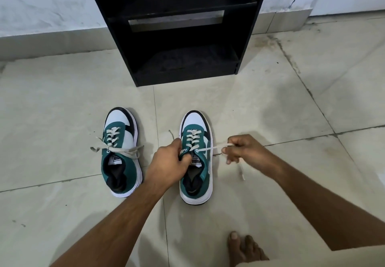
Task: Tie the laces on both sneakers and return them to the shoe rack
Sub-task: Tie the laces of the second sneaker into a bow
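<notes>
Two green, white and black sneakers stand on the tiled floor, toes pointing at the black shoe rack [177, 44]. The left sneaker [121, 152] has its white laces tied in a bow across the top. The right sneaker [195, 162] has loose laces. My left hand [168, 158] grips the left side of its tongue and collar, closed on the left lace. My right hand [239, 149] pinches the right lace [212, 147] and holds it taut to the right; the lace's end dangles below the hand.
The rack's lower shelves are dark, and nothing can be made out on them. A bare foot [245, 248] rests on the floor at the bottom right. A white wall with a grey skirting runs behind the rack.
</notes>
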